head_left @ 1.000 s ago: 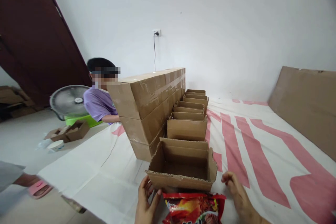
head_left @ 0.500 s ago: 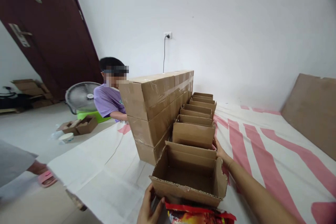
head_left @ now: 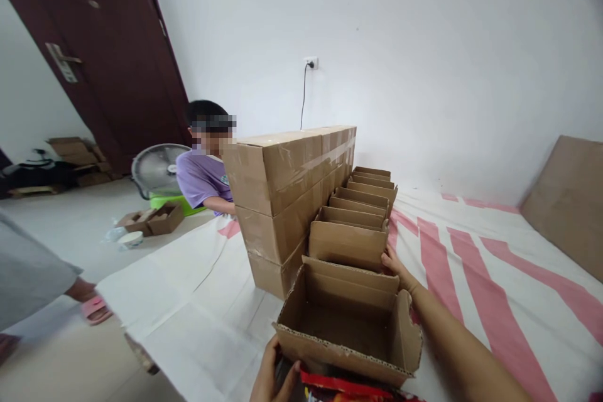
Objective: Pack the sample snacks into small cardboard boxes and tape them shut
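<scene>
An open brown corrugated cardboard box (head_left: 330,348) stands empty on the white sheet with pink stripes (head_left: 471,264). At its near left corner the left hand (head_left: 273,380) curls, thumb up by the front wall; I cannot tell whether it grips the box or the glossy red snack packet (head_left: 348,387) just in front of it. Past the box's far right corner the right hand (head_left: 393,262) lies loose, fingers stretched out, touching the second open cardboard box (head_left: 346,244) behind. A stack of taped brown cartons (head_left: 282,195) rises left of the box
</scene>
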The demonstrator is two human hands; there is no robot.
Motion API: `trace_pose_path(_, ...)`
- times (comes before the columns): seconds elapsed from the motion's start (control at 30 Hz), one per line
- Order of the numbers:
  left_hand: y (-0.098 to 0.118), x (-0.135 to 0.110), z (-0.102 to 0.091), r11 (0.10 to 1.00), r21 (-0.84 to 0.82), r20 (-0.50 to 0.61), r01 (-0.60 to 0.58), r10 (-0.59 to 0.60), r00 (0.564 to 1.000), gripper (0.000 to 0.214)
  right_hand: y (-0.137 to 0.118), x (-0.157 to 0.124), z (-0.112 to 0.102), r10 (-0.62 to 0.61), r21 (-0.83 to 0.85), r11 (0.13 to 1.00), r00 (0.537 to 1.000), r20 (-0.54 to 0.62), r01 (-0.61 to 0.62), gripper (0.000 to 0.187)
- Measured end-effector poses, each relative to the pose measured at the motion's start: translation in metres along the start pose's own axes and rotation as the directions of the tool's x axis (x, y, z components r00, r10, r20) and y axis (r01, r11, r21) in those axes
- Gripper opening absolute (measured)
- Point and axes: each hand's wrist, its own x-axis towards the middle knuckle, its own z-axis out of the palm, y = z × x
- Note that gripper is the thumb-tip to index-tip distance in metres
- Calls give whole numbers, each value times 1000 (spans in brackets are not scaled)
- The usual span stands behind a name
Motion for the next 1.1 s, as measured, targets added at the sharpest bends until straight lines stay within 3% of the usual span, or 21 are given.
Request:
trace_pose_path(0.23, -2, 1, -2, 1000, 8, 10, -8, 8, 1000, 61, -4, 5, -4, -2, -54, 998, 995, 104, 8, 122)
trace_pose_path(0.43, 6, 0, -3, 1000, -22, 19, 10, -9, 1000, 58, 5, 3, -3, 32, -181, 983, 999, 42, -24, 136)
trace_pose_path(0.77, 5, 0, -1, 1000, 10, -3, -3, 3, 1000, 61, -3, 0, -12, -34, -220, 975, 999, -17, 29, 124)
trace_pose_path(0.93, 4, 0, -2, 1000, 10, -15, -10, 10, 1000, 60, -8, 1, -23, -67, -236, 970, 997, -30, 58, 126)
trace_pose_path(1.1, 7, -1, -2, 1000, -13, 14, 4, -4, 1000, 59, -7, 1, -20, -92, -235, 970, 992, -87, 70, 129)
